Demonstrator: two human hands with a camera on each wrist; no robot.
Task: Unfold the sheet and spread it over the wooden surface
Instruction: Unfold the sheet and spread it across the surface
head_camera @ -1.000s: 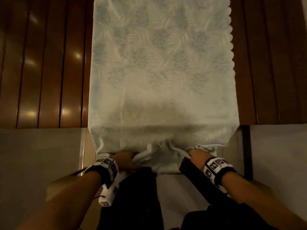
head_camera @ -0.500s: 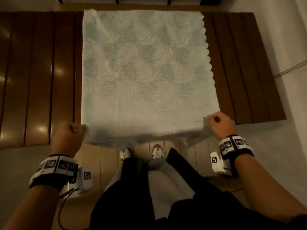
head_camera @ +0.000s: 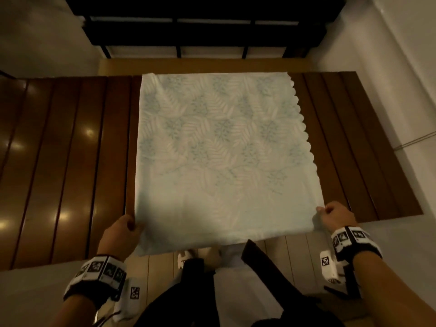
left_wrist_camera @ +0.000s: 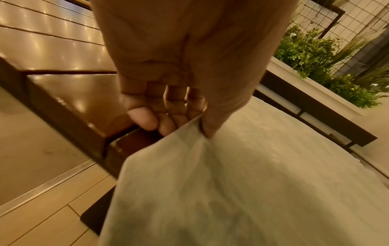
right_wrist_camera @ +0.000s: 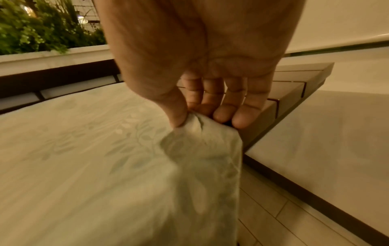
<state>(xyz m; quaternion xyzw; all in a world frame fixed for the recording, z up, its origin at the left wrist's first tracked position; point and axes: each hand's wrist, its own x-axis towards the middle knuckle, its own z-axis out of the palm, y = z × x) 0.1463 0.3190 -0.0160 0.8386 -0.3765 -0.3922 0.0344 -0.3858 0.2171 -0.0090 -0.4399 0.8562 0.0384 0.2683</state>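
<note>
A pale sheet (head_camera: 224, 149) with a faint leaf print and a scalloped right edge lies as a folded strip across the middle of the slatted wooden surface (head_camera: 70, 161). Its near edge is lifted off the wood. My left hand (head_camera: 122, 230) grips the near left corner, pinching the sheet (left_wrist_camera: 189, 158) between thumb and curled fingers (left_wrist_camera: 147, 119). My right hand (head_camera: 335, 218) pinches the near right corner, where the sheet (right_wrist_camera: 200, 141) bunches under the thumb. Bare wood (right_wrist_camera: 294, 79) shows on both sides of the sheet.
A dark railing (head_camera: 200, 24) runs behind the wooden surface, with green plants (left_wrist_camera: 315, 55) beyond it. White ledges (head_camera: 389, 67) flank the wood at the right and near left. I stand on light floor planks (head_camera: 295, 251), my feet below the sheet's near edge.
My hands have moved apart from the bunched middle of the near edge to its two corners and lifted it. The view has pulled back, showing the whole strip.
</note>
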